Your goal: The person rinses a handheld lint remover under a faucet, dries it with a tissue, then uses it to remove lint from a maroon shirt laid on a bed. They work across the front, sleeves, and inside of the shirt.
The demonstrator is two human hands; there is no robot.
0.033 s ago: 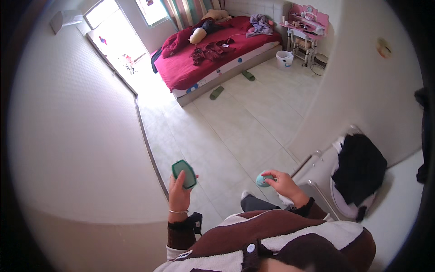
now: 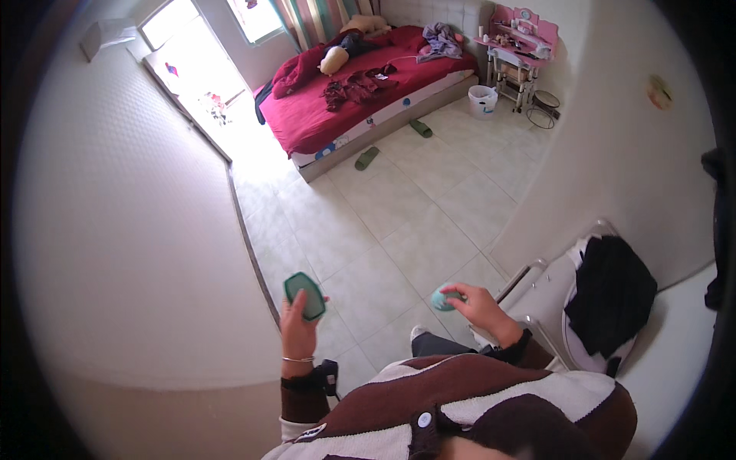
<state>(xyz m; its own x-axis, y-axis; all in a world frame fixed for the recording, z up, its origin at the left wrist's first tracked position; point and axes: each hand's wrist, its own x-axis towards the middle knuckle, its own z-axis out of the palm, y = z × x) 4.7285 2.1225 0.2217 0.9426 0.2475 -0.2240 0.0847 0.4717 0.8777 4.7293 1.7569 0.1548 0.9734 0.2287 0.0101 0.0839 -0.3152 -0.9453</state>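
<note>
My left hand [image 2: 299,330] is raised at the lower left, a bangle at its wrist. Its thumb lies across a flat, dark-green-rimmed dish-like piece [image 2: 313,308] with a paler green inside, and the fingers hold it from behind. Farther right, my right hand [image 2: 483,313] pinches a small, round, pale teal object [image 2: 440,297] between thumb and fingers. What kind of thing it is, I cannot make out. The two held things are well apart, both above the tiled floor.
A bed [image 2: 299,132] with red bedding stands ahead, two green slippers [image 2: 367,159] beside it. Near the pink desk [image 2: 529,46] sits a white bucket [image 2: 482,102]. At my right, a black cloth [image 2: 611,295] drapes over a metal-framed chair [image 2: 529,285]. A pale wall [image 2: 130,230] runs along my left.
My left hand and the green piece have shifted slightly left. The right hand stays nearly in place, still pinching the teal object. The view has turned a little.
</note>
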